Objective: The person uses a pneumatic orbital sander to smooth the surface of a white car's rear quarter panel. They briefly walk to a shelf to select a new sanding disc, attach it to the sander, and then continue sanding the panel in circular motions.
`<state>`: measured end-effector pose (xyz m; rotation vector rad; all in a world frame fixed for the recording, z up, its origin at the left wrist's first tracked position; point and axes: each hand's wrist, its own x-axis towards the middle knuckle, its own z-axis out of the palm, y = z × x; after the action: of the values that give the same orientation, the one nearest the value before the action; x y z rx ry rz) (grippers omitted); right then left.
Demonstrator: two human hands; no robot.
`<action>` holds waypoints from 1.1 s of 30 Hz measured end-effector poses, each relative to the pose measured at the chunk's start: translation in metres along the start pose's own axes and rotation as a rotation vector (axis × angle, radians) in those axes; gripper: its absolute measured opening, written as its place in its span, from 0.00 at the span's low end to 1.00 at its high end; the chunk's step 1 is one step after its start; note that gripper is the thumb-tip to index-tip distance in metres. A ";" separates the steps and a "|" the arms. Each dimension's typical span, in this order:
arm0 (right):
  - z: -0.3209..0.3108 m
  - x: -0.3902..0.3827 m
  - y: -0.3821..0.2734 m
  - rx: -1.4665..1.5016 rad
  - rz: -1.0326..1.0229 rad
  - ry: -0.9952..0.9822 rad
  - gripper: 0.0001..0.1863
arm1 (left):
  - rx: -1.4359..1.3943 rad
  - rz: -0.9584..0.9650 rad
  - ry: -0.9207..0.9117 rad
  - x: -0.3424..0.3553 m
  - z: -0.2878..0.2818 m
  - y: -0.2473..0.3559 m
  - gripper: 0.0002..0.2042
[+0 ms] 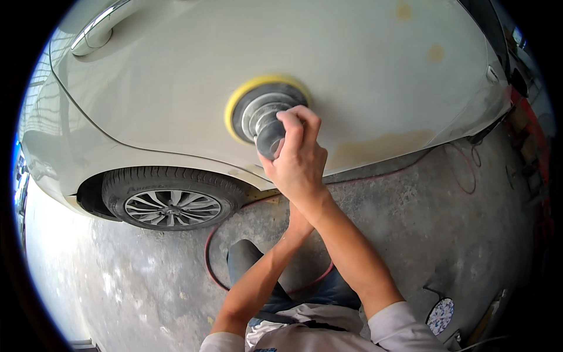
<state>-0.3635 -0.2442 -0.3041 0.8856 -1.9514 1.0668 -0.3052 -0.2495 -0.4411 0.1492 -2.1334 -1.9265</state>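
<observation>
My right hand [299, 158] is closed around the grey body of a round sander [267, 117]. The sander's yellow-rimmed disc lies against the pale car door panel [363, 70]. Only the wrist end of my left hand [299, 220] shows, below and behind my right wrist; its fingers are hidden. My forearms cross there. Tan patches mark the panel: a long one [381, 146] along its lower edge to the right, and two small spots higher up.
Left of my hands is the car's wheel [173, 198] under the arch, with a chrome door handle [99, 26] at upper left. A red hose [208, 258] loops over the concrete floor [146, 281] around my legs. A round, speckled stool seat [440, 317] stands at lower right.
</observation>
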 end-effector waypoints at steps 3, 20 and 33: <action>0.004 -0.012 -0.002 0.031 0.011 -0.061 0.43 | -0.007 0.018 0.070 -0.006 0.001 -0.010 0.20; 0.011 0.031 -0.031 0.024 -0.027 0.076 0.34 | 0.108 0.134 0.021 0.018 -0.034 0.043 0.23; 0.062 -0.048 -0.055 0.061 -0.135 -0.096 0.43 | -0.249 -0.001 0.290 -0.035 -0.036 -0.070 0.19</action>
<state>-0.3111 -0.3108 -0.3479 1.1044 -1.9153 1.0257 -0.2694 -0.2838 -0.5115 0.3570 -1.6967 -2.0111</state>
